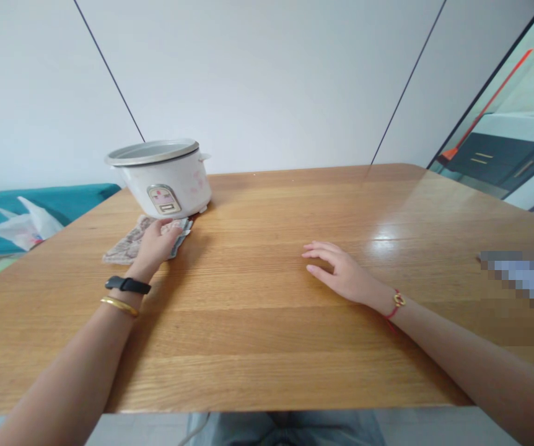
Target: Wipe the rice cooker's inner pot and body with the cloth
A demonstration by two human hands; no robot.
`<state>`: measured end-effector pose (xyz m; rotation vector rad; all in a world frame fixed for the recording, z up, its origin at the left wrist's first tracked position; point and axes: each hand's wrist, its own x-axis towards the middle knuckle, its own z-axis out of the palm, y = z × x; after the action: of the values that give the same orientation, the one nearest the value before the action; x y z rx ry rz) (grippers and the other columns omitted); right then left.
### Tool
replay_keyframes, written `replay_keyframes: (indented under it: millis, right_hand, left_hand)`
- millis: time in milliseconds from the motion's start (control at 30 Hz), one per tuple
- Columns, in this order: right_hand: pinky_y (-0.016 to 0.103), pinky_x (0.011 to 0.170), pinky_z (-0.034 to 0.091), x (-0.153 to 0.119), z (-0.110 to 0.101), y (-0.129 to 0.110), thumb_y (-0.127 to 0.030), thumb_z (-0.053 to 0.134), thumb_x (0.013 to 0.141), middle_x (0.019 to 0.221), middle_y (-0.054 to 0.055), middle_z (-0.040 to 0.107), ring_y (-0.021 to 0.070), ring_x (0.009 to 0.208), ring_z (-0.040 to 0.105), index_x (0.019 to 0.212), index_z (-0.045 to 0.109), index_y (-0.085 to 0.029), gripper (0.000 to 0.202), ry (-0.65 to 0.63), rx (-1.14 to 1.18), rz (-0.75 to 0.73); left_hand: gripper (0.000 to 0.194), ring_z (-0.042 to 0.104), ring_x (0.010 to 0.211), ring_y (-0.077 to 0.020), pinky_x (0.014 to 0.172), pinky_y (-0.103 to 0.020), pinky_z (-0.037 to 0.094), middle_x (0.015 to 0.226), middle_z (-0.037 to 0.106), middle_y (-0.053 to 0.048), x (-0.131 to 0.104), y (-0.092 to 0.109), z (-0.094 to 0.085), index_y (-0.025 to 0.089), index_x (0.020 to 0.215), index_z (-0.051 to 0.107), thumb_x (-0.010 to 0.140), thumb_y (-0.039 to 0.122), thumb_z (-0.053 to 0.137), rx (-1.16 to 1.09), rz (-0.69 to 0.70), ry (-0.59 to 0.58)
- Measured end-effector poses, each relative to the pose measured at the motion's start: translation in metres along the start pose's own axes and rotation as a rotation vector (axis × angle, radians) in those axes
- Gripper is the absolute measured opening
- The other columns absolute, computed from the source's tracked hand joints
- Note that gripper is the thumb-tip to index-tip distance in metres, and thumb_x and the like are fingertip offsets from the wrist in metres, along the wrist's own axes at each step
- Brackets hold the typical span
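Note:
On the left of the table, my left hand (pixel 159 240) reaches onto a folded cloth (pixel 127 243) with a brown-and-white pattern and a greyish edge. Its fingers are bent over the cloth and closed on it, with the fingertips partly hidden. Directly behind the cloth stands a white rice cooker (pixel 181 183), lidless, with a grey rim and a switch panel on its front. My right hand (pixel 339 269) is over the middle of the wooden table (pixel 258 334), fingers loosely stretched and the thumb apart, holding nothing.
A teal seat (pixel 81 197) with a white plastic bag (pixel 25 226) on it lies beyond the table's left edge. At the right edge is a pixelated, blurred object (pixel 527 279). A pale panelled wall (pixel 271 80) rises behind the table; an orange-handled tool (pixel 494 102) leans farther right.

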<state>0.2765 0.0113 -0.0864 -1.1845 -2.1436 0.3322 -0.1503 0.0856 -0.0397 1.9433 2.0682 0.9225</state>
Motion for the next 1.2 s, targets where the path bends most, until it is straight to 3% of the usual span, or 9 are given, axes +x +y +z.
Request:
replay_keyframes:
  millis: [100, 167, 300, 400, 667, 833, 1200]
  right_hand:
    - [0.057, 0.111, 0.042, 0.001, -0.004, 0.007, -0.035, 0.059, 0.091, 0.129, 0.008, 0.068, 0.0288, 0.128, 0.058, 0.110, 0.071, -0.026, 0.025, 0.056, -0.031, 0.016]
    - [0.057, 0.111, 0.042, 0.003, -0.005, 0.014, -0.036, 0.059, 0.091, 0.127, 0.009, 0.068, 0.0287, 0.125, 0.059, 0.108, 0.072, -0.025, 0.024, 0.103, -0.044, 0.038]
    - [0.055, 0.108, 0.045, 0.004, -0.003, 0.025, -0.038, 0.057, 0.092, 0.123, 0.012, 0.070, 0.0277, 0.118, 0.063, 0.102, 0.072, -0.022, 0.024, 0.181, -0.019, 0.122]
    - [0.055, 0.107, 0.045, 0.003, 0.000, 0.026, -0.037, 0.057, 0.091, 0.120, 0.012, 0.071, 0.0278, 0.116, 0.064, 0.099, 0.072, -0.021, 0.024, 0.205, -0.006, 0.155]
    - [0.053, 0.107, 0.046, 0.000, 0.003, 0.015, -0.037, 0.057, 0.091, 0.119, 0.010, 0.071, 0.0264, 0.116, 0.064, 0.099, 0.071, -0.023, 0.021, 0.274, 0.080, 0.160]
    - [0.052, 0.106, 0.046, 0.000, 0.004, 0.015, -0.037, 0.057, 0.090, 0.115, 0.010, 0.072, 0.0262, 0.113, 0.065, 0.097, 0.071, -0.024, 0.020, 0.283, 0.114, 0.163]
    - [0.053, 0.106, 0.047, 0.000, 0.004, 0.012, -0.036, 0.058, 0.090, 0.114, 0.009, 0.072, 0.0267, 0.113, 0.065, 0.097, 0.070, -0.024, 0.018, 0.277, 0.110, 0.165]
  left_hand:
    - [0.048, 0.056, 0.122, -0.0351, 0.109, -0.050, 0.040, 0.127, 0.064, -0.018, -0.004, 0.007, 0.006, 0.008, 0.119, 0.063, 0.088, 0.043, 0.052, 0.042, 0.030, 0.025]
    - [0.047, 0.056, 0.125, -0.0330, 0.113, -0.045, 0.038, 0.130, 0.064, -0.017, -0.009, 0.013, 0.014, 0.011, 0.116, 0.065, 0.086, 0.045, 0.053, 0.065, 0.136, -0.029]
    - [0.054, 0.051, 0.134, -0.0297, 0.118, -0.043, 0.034, 0.143, 0.057, -0.016, -0.027, 0.030, 0.031, 0.013, 0.123, 0.065, 0.091, 0.053, 0.047, 0.130, 0.443, -0.311]
    - [0.055, 0.050, 0.137, -0.0268, 0.118, -0.040, 0.034, 0.147, 0.054, -0.014, -0.042, 0.042, 0.039, 0.016, 0.130, 0.063, 0.095, 0.055, 0.045, 0.138, 0.535, -0.449]
    - [0.064, 0.051, 0.136, -0.0259, 0.118, -0.038, 0.036, 0.148, 0.054, -0.013, -0.048, 0.045, 0.046, 0.013, 0.139, 0.055, 0.096, 0.059, 0.044, 0.051, 0.452, -0.427]
    - [0.065, 0.044, 0.142, -0.0282, 0.120, -0.042, 0.032, 0.154, 0.045, -0.016, -0.050, 0.047, 0.046, 0.012, 0.139, 0.056, 0.096, 0.059, 0.042, 0.139, 0.497, -0.453]
    - [0.065, 0.044, 0.142, -0.0285, 0.120, -0.043, 0.031, 0.155, 0.044, -0.016, -0.049, 0.043, 0.048, 0.013, 0.143, 0.054, 0.098, 0.057, 0.039, 0.175, 0.523, -0.454]
